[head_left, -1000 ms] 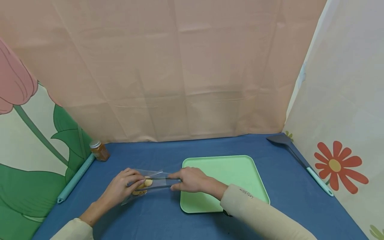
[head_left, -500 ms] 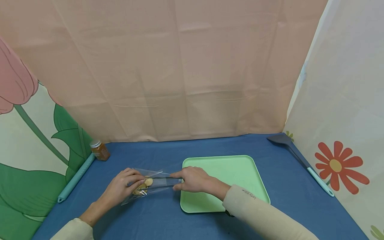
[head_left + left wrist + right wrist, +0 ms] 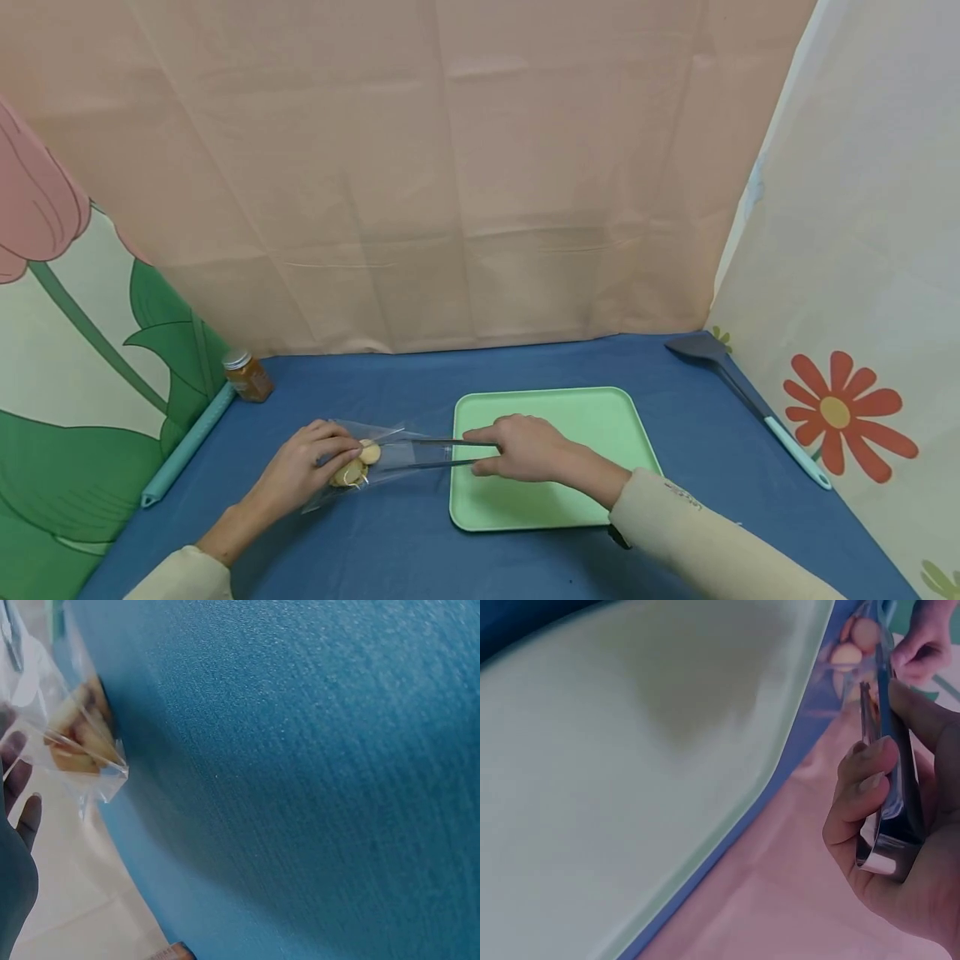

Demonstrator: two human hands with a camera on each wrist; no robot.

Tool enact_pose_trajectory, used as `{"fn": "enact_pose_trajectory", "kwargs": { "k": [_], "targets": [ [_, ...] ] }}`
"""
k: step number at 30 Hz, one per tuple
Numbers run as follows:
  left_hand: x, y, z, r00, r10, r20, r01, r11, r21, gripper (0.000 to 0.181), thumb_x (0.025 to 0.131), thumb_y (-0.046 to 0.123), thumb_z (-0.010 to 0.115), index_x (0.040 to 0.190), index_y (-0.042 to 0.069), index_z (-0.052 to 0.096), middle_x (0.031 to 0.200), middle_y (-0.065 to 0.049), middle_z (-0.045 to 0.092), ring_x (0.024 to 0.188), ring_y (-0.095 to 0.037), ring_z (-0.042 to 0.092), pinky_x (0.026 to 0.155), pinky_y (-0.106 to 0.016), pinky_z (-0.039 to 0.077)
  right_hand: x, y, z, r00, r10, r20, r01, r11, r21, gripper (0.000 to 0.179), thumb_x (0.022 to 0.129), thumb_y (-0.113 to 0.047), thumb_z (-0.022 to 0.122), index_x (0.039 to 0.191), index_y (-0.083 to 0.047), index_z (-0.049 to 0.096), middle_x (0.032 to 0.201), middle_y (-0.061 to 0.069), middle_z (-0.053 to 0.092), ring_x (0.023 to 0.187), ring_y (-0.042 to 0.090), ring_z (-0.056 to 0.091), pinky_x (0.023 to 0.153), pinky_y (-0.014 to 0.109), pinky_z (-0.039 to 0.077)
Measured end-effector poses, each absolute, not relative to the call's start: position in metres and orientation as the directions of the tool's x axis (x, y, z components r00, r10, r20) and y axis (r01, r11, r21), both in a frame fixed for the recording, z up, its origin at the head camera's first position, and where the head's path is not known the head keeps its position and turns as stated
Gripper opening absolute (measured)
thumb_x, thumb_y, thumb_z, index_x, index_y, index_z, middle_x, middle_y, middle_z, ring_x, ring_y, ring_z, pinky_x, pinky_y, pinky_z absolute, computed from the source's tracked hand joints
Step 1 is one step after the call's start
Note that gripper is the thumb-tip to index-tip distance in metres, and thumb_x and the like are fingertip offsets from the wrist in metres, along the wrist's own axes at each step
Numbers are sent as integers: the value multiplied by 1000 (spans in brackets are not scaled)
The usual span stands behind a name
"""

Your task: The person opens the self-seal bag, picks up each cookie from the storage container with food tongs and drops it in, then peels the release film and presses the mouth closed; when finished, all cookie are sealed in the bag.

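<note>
A clear plastic bag with several round pale cookies inside lies on the blue cloth, left of the green tray. My left hand pinches the bag's upper side by the cookies; the left wrist view shows the cookies bunched at the bag's closed end. My right hand holds metal tongs over the tray's left part. Their two arms stand apart and point left into the bag's mouth, with no cookie visible between them. In the right wrist view, thumb and fingers wrap the tongs near the bend.
The light green tray lies flat in the middle of the blue cloth. A dark spatula with a mint handle rests along the right wall. At the left stand a lidded jar and a mint rod.
My right hand has moved right, over the tray, drawing the tongs partway back from the cookies. The left hand and the bag have stayed in place.
</note>
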State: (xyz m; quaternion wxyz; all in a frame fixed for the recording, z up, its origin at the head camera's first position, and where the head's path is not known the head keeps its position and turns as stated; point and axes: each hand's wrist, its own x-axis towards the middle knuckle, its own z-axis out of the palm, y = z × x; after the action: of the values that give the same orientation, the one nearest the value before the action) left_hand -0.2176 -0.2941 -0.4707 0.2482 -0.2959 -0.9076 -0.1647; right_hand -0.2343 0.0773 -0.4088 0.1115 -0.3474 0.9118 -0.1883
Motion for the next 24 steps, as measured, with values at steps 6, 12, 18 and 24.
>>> {"fn": "enact_pose_trajectory", "kwargs": {
  "k": [6,12,18,24],
  "targets": [
    [-218,-294,-469,-695,461,552,628,762,154,15,81,11,82,92,22,80,94,15,68,88,-3,56,73,-29,48,-224,116,-398,-755,-653,-59,-569,697,-436,47,93,-40,71,138,-28,63,61,-9,51,54,4,43,47,24,33],
    [-218,-294,-468,-701,459,546,622,768,153,14,82,13,82,92,22,80,94,16,69,89,-3,56,74,-30,49,-210,164,-390,-797,-603,-12,-526,705,-475,48,94,-44,68,139,-28,61,71,-10,50,56,3,44,52,23,38],
    [-218,-294,-468,-693,462,554,631,760,156,14,81,12,83,92,22,80,93,16,69,88,-3,56,74,-30,49,-193,212,-384,-879,-477,4,-421,771,-478,52,93,-49,68,141,-31,59,75,-11,51,60,2,44,53,23,37],
    [-218,-295,-470,-709,446,546,618,767,175,15,82,13,83,92,23,80,93,19,67,88,-1,55,73,-27,48,-178,253,-384,-929,-369,-16,-320,827,-463,55,90,-53,68,140,-31,60,74,-8,49,59,3,43,52,23,36]
  ]
}}
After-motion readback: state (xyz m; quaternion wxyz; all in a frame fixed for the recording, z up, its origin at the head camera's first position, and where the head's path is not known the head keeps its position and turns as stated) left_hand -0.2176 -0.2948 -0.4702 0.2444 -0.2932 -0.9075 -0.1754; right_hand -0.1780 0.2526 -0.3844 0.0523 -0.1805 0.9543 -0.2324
